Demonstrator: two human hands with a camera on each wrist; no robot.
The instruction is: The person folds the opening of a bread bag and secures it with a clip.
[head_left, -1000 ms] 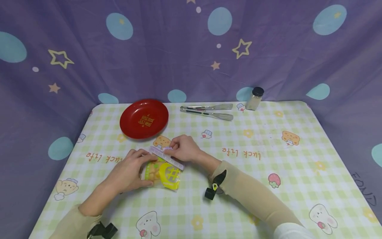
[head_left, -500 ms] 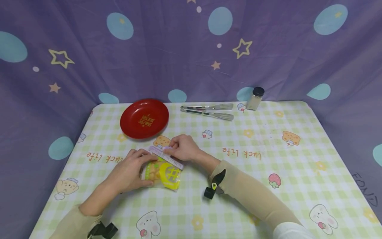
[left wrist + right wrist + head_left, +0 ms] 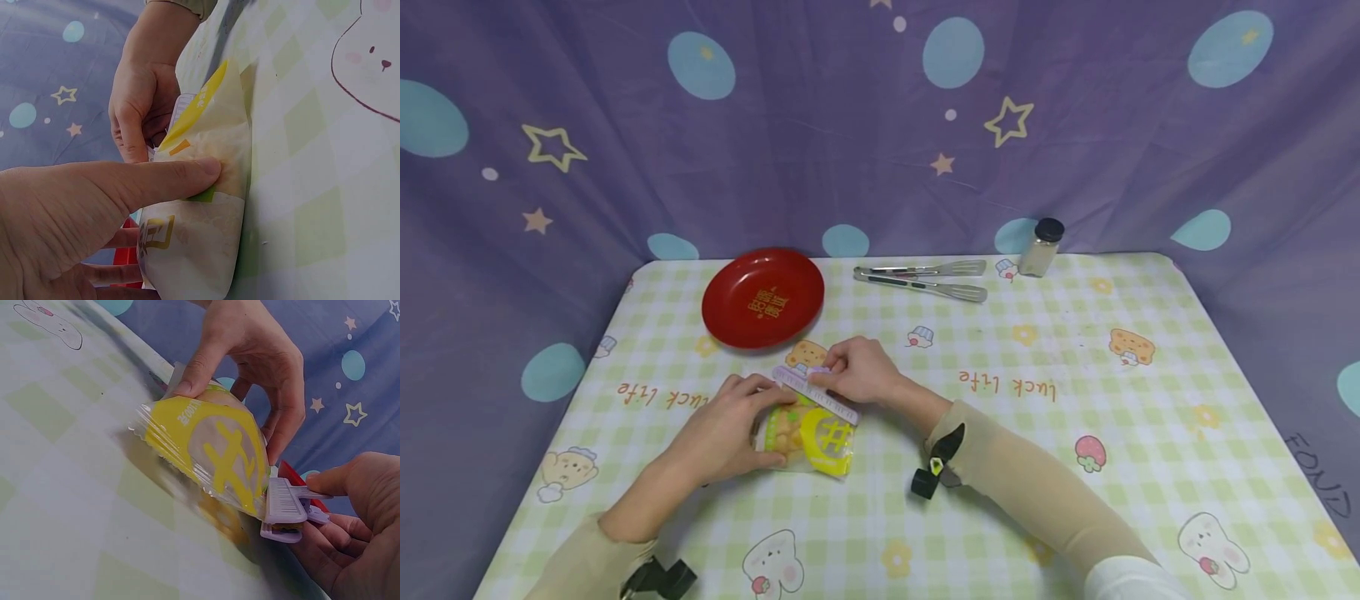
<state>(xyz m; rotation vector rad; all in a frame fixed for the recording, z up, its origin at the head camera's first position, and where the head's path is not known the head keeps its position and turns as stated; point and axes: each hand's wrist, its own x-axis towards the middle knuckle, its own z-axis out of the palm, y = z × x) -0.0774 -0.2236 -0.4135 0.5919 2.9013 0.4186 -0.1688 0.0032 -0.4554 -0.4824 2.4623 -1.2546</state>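
A yellow and clear snack bag [image 3: 827,442] with pale round pieces inside lies on the table in front of the person. My left hand [image 3: 724,429] grips its left side, thumb [image 3: 187,175] on the near face and fingers behind. A lilac sealing clip [image 3: 816,393] sits along the bag's far right edge. My right hand [image 3: 861,373] pinches the clip's handles between thumb and fingers. In the right wrist view the clip [image 3: 286,509] has its jaws at the bag's edge, beside the printed yellow end.
A red plate [image 3: 763,298] stands behind the bag at the back left. Metal tongs [image 3: 921,281] lie at the back middle, and a black-capped glass jar [image 3: 1040,248] stands right of them. A purple curtain [image 3: 880,133] hangs behind the checked tablecloth [image 3: 1000,467].
The clip has shifted very slightly to the left with the right hand. The left hand and the bag hold their place.
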